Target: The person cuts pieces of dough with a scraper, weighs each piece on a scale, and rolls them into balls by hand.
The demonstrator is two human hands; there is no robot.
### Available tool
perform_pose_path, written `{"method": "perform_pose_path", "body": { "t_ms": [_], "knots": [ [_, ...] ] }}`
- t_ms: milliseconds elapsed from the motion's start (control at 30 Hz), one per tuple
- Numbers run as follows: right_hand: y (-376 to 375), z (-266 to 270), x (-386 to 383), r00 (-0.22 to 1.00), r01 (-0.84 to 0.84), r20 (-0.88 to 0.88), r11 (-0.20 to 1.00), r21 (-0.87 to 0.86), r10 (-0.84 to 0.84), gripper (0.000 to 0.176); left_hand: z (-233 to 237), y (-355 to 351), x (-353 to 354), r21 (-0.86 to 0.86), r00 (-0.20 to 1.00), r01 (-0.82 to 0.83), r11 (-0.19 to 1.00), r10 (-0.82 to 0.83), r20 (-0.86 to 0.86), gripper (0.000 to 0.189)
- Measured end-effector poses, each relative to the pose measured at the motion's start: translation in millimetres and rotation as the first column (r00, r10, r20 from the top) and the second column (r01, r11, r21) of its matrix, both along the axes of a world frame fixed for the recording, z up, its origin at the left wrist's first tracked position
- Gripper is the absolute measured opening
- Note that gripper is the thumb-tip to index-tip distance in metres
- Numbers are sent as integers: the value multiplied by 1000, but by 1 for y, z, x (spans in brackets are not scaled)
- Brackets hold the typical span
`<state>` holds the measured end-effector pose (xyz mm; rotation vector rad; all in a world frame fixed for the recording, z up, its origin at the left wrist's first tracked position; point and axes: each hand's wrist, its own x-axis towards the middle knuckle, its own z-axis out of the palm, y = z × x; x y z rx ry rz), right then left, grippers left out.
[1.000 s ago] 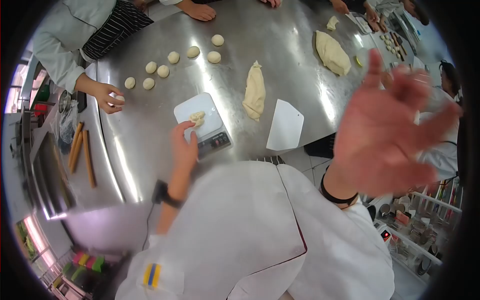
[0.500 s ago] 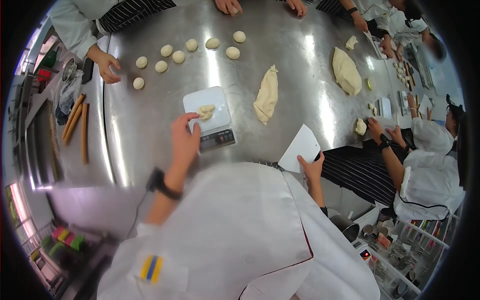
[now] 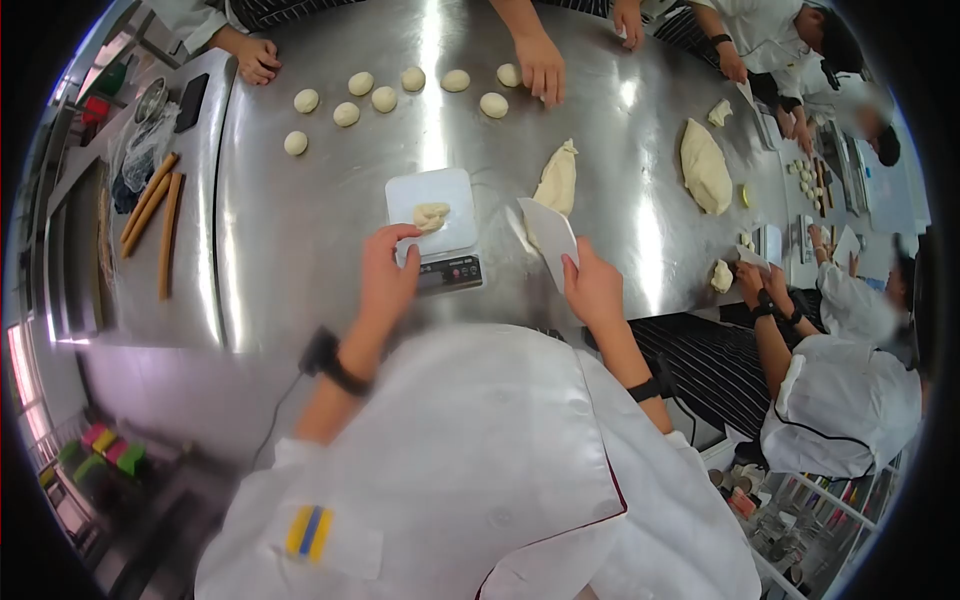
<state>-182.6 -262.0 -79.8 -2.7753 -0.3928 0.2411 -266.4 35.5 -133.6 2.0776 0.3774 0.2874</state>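
Note:
A small lump of dough (image 3: 431, 216) lies on the white pan of a digital scale (image 3: 455, 240). My left hand (image 3: 388, 280) reaches over the scale's near left corner, thumb and index finger apart, with the index fingertip right at the lump's near edge. In my right hand (image 3: 596, 285) is a flat white dough scraper (image 3: 550, 240), held by its near end. The scraper stands over the lower part of a long piece of dough (image 3: 557, 180) and hides some of it. Both of my wrists wear black bands.
Several round dough balls (image 3: 384, 98) sit across the far side of the steel table (image 3: 320, 220). A co-worker's hand (image 3: 540, 68) reaches down beside them. A larger dough piece (image 3: 706, 168) lies to the right. Wooden rolling pins (image 3: 170, 235) rest at the left.
My right hand has swung the scraper up and left, from the table's near edge to the long dough. My left hand stays by the lump. A co-worker's hand has reached in at the far side.

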Motion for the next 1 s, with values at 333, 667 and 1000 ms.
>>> {"method": "perform_pose_path", "body": {
  "t_ms": [333,667,1000],
  "knots": [
    [50,-12,29,999,-37,0,990,-134,37,16,-8,12,-24,-7,997,-70,998,70,20,24],
    [75,-14,49,999,-12,-44,1000,-9,12,20,4,-7,-8,-17,1000,-3,1000,4,26,20],
    [-24,-46,-23,918,382,-334,694,610,-212,39,16,-58,43,134,786,618,775,-607,-116,22]
  ]
}}
